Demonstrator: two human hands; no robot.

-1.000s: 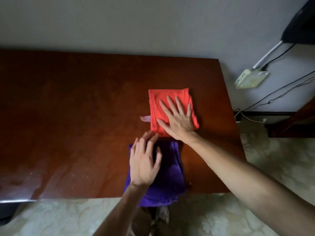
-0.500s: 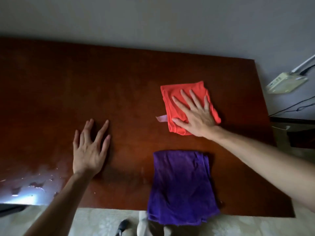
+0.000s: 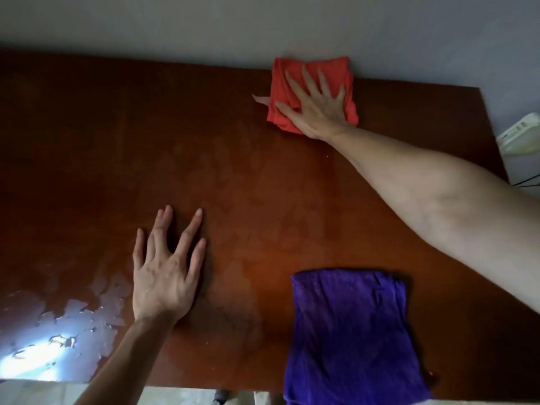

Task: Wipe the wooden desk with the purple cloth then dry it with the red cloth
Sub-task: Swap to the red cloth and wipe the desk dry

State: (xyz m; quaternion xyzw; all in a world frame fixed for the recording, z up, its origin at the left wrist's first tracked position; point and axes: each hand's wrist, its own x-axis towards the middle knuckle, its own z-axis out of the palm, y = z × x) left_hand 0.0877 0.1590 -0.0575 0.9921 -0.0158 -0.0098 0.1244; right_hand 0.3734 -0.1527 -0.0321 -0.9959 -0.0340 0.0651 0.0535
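The dark wooden desk (image 3: 233,171) fills the view. A folded red cloth (image 3: 280,83) lies at its far edge against the wall, and my right hand (image 3: 314,103) presses flat on it with fingers spread. The purple cloth (image 3: 350,331) lies folded at the near edge, right of centre, hanging slightly over the edge, with no hand on it. My left hand (image 3: 166,270) rests flat on the bare wood at the near left, fingers apart, holding nothing.
Wet patches glint on the desk's near left corner (image 3: 58,340). A grey wall (image 3: 263,24) runs along the far edge. A white box (image 3: 523,135) with cables sits beyond the desk's right edge. Pale floor shows below the near edge.
My right hand has slid the red cloth away from me to the desk's far edge. My left hand left the purple cloth and settled flat on the wood to the left.
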